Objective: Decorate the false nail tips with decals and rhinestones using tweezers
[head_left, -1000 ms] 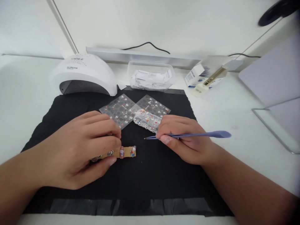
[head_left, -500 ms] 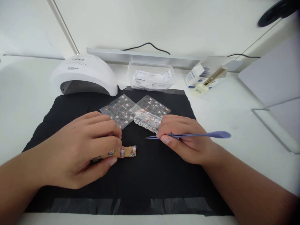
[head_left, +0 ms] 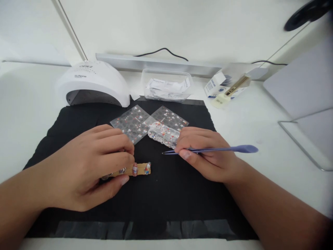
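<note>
Tweezers – right fingers pinch | wooden stick – left fingers grip | black mat, white table

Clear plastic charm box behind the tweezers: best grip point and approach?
Judging by its pose, take the clear plastic charm box across its narrow width near the free left end, from above. It lies flat on the black mat; the right hand crowds its other end.

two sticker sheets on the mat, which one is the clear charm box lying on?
The right sticker sheet. The clear charm box overlaps its near edge, by the right hand. The left sticker sheet lies beside the box, nearer the left hand.
</note>
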`<state>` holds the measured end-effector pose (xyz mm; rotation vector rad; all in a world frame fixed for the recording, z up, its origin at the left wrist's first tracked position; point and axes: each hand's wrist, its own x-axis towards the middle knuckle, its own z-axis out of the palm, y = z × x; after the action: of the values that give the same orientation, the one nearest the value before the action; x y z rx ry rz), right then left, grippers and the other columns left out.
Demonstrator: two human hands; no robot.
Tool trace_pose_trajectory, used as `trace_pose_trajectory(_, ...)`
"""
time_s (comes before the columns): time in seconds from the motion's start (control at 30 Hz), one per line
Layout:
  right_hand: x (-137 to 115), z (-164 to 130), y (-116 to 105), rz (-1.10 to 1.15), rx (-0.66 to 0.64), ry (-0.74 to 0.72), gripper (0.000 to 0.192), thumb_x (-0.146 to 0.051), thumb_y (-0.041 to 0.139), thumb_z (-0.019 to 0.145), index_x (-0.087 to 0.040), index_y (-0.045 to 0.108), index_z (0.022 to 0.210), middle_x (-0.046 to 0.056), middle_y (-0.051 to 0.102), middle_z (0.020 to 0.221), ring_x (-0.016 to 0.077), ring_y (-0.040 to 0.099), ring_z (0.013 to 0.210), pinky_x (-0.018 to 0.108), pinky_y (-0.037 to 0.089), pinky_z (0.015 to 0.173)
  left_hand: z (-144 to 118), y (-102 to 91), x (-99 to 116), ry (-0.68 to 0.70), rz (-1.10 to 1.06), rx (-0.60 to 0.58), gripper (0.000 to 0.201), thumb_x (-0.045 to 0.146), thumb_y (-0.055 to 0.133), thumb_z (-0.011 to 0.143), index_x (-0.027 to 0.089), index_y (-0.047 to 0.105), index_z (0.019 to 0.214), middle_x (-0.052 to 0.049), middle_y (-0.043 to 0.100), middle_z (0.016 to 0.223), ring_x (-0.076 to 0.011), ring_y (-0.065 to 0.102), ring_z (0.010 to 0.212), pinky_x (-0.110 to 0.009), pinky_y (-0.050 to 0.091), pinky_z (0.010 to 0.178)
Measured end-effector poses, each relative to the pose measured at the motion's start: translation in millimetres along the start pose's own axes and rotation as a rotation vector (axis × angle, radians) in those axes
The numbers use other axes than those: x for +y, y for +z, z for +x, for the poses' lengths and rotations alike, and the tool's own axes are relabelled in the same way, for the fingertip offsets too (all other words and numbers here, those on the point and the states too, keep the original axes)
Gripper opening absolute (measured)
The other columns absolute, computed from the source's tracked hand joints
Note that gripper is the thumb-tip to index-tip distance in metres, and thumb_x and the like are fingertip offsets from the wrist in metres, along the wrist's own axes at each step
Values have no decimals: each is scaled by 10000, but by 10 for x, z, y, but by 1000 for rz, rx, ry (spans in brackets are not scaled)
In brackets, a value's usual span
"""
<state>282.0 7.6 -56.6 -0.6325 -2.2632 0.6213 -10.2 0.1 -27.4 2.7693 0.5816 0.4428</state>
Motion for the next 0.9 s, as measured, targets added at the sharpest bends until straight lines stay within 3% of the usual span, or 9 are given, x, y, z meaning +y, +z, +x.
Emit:
trace_pose_trajectory(0.5, 25, -9, 14, 30, 28, -13, 169, -120, 526, 934, -179, 588, 788, 7, 601, 684, 132, 534, 658, 287, 449, 630, -8, 11, 13, -31, -25, 13, 140, 142, 542, 895, 197, 644, 973, -49, 633, 969, -187, 583, 827, -367, 427, 774)
trace_pose_trajectory(0.9, 11, -21, 34, 140, 107, 98, 193, -146, 537, 947, -165, 643, 787, 24, 609, 691, 135, 565, 643, 285, 445, 596, -4, 14, 11, -20, 9, -2, 132, 159, 541, 912, 211, 633, 991, -41, 630, 975, -179, 576, 838, -360, 412, 792)
